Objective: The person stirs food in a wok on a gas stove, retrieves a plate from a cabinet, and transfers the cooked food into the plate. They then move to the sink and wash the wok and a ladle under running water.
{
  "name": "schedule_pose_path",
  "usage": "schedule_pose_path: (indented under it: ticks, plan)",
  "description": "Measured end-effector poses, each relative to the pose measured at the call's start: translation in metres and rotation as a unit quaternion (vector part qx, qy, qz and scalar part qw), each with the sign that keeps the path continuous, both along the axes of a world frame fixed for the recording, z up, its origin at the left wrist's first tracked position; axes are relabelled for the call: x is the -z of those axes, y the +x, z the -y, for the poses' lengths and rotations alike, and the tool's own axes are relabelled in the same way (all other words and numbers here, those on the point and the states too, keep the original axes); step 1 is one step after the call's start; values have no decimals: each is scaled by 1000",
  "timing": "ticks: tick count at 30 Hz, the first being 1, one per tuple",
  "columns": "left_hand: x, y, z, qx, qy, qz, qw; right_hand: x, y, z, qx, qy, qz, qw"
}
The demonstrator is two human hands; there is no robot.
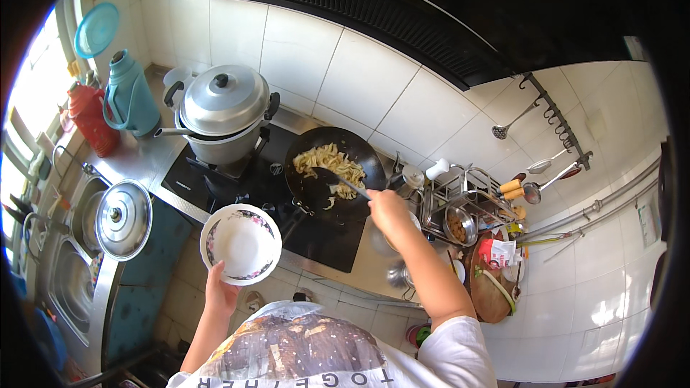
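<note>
My left hand (222, 292) grips the rim of a white bowl (242, 248) with a floral band inside. The bowl has nothing in it and is held in front of the stove, its inside turned up toward me. In my right hand (389, 212) is the handle of a metal spatula (347, 184). Its blade reaches into a black wok (302, 194), among pale cooked shredded vegetables, perhaps cabbage (329, 161). The wok sits on the right side of a black gas stove (334, 248), its handle pointing toward me.
Left of the wok stands a lidded aluminium pot (215, 143). Blue and red thermos flasks (132, 97) are by the window, above the sink (70, 285). A metal rack (463, 194) and a round wooden cutting board (488, 302) with a scallion lie right. A range hood (334, 5) overhangs the stove.
</note>
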State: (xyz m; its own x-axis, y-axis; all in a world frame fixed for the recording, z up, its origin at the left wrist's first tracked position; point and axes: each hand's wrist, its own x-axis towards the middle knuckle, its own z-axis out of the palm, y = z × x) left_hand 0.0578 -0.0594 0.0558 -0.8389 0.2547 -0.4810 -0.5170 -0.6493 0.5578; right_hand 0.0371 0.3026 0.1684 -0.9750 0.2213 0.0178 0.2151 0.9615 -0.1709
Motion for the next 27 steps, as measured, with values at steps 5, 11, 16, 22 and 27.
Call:
schedule_pose_path:
  ticks: [5,11,16,22,27]
  plan:
    - [-5,2,7,-28,2,1,1000,-52,4,-50,116,-65,32,991]
    - [2,1,0,-13,15,-15,1000,-9,-30,-161,244,-173,155,941]
    - [-7,5,-8,-14,29,-2,999,39,-35,-158,268,-423,213,839]
    - [-7,6,-7,-16,15,-7,1000,44,-23,-99,74,-304,103,944]
    - [-10,6,-6,-32,2,-16,999,-25,8,-86,53,-137,34,989]
